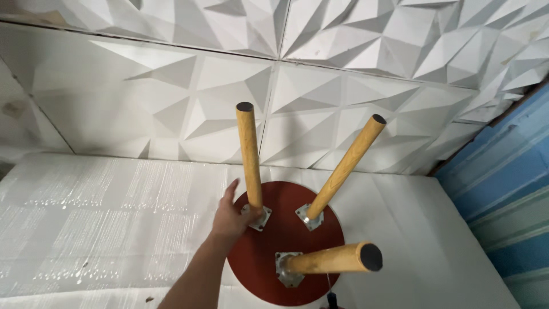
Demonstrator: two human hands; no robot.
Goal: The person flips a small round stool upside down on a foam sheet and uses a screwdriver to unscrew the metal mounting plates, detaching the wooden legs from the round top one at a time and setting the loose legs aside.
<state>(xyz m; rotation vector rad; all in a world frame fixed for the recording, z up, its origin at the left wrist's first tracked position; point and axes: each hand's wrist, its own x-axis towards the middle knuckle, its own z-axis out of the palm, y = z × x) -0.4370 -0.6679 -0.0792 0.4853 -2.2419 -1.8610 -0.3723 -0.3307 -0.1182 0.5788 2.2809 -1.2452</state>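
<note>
Round dark-red stool seat (286, 252) lies upside down on white sheet (103, 229) | three light wooden legs with black end caps point upward, splayed; left leg (249, 157) long axis near vertical | left hand (231, 217) fingers half open, touching left leg base at metal mounting plate (258, 218) | right hand not visible.

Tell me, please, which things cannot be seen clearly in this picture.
- Right hand: not in the head view.
- Left hand: its palm and grip at the wooden leg are turned away from the camera.
- Small dark object: cut off by the bottom edge.
- Round red seat: its top faces down.
</note>
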